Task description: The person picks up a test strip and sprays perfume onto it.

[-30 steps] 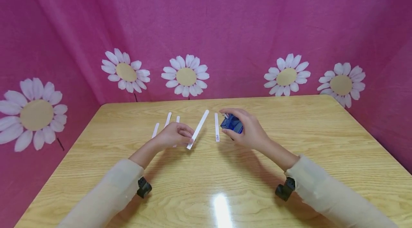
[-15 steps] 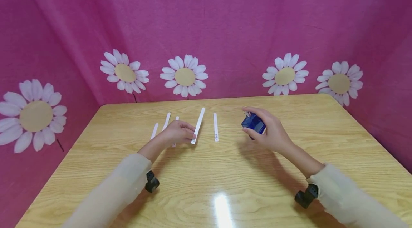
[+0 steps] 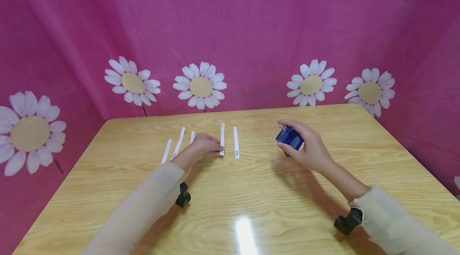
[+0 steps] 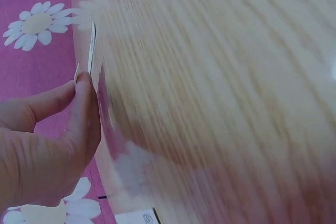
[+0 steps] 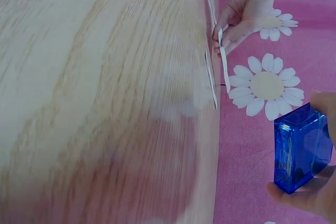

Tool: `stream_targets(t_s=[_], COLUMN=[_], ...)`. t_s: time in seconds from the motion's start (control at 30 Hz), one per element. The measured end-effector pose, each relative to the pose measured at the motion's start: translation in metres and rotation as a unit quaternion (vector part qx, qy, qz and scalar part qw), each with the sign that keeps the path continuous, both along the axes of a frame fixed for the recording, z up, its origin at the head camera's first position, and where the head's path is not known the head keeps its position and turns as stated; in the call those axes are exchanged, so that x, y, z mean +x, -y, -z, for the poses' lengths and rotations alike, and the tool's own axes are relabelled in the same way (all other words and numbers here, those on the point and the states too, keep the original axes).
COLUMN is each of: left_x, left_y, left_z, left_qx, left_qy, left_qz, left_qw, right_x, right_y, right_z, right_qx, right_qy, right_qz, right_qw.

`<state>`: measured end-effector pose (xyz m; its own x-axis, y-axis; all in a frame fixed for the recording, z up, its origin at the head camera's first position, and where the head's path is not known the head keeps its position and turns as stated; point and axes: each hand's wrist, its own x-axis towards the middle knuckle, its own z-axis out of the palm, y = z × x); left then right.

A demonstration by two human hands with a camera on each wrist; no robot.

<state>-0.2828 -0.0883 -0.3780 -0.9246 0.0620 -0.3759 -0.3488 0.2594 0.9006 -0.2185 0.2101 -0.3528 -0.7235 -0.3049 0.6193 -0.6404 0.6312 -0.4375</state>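
I've got pink galore
Magenta daisy-print cloth (image 3: 251,27) behind and beside my wood-grain table (image 3: 287,207), bright glare (image 3: 246,237) near me.

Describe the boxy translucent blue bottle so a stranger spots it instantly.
Find the pale wooden table. Above it, the person's right grip holds the blue bottle. Unlike the thin flat white strips to its left, it is blocky and translucent.

Left hand (image 3: 205,144) farther forward; its white strip (image 3: 222,137), slanted earlier, now runs nearly parallel to the neighbouring strip (image 3: 236,142). Right hand (image 3: 310,149) has carried the blue bottle (image 3: 291,140) rightward, well apart from both.
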Motion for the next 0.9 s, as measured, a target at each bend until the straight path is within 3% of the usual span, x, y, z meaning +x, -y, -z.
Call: stream_targets(t_s=[0.23, 0.4, 0.73, 0.83, 0.9], left_x=[0.004, 0.009, 0.02, 0.025, 0.029], left_y=[-0.007, -0.001, 0.03, 0.043, 0.052], left_z=[-0.005, -0.009, -0.012, -0.01, -0.009], left_qx=[0.005, -0.02, -0.047, -0.088, -0.124], left_qy=[0.009, 0.002, -0.035, -0.073, -0.112], left_qz=[0.004, 0.002, 0.095, 0.118, 0.134], left_qw=[0.9999, 0.9998, 0.9938, 0.9865, 0.9768], right_x=[0.0, 0.001, 0.0, 0.001, 0.001], right_y=[0.006, 0.007, 0.004, 0.003, 0.002], right_z=[0.004, 0.004, 0.006, 0.006, 0.006], right_qx=[0.002, 0.002, 0.005, 0.005, 0.005], right_qy=[-0.001, 0.006, -0.01, -0.012, -0.013], right_qz=[-0.003, -0.002, 0.0, 0.002, 0.004], right_qw=[1.0, 1.0, 1.0, 1.0, 1.0])
